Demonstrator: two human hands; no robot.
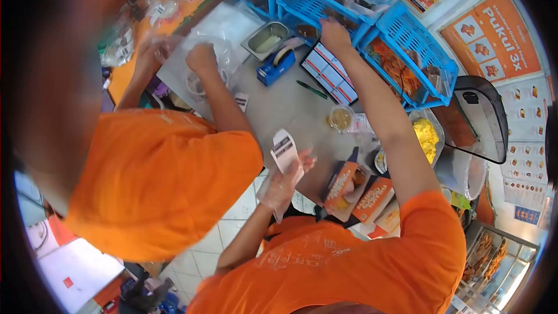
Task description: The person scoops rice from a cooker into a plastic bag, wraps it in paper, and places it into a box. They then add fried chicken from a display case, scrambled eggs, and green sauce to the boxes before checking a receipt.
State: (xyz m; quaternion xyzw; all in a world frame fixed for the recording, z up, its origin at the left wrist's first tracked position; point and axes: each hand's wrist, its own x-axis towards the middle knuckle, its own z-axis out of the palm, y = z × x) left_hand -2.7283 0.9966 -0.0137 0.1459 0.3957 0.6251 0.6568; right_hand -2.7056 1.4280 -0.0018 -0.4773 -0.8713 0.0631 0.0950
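My left hand, in a clear plastic glove, pinches a white printed receipt above the counter's near edge. My right arm stretches forward over the counter. At its end, my right hand is closed at the far end of a tablet with a lit screen, close to a blue basket; what its fingers hold, if anything, is hidden. A green pen lies beside the tablet. Orange-and-dark printed food boxes, one with food inside, stand near my body. A lidded sauce cup sits beyond them.
Left of me, a co-worker in an orange shirt handles a clear plastic bag. A blue tape dispenser and a metal tray stand on the counter. Yellow food lies at right, near a fried-food cabinet.
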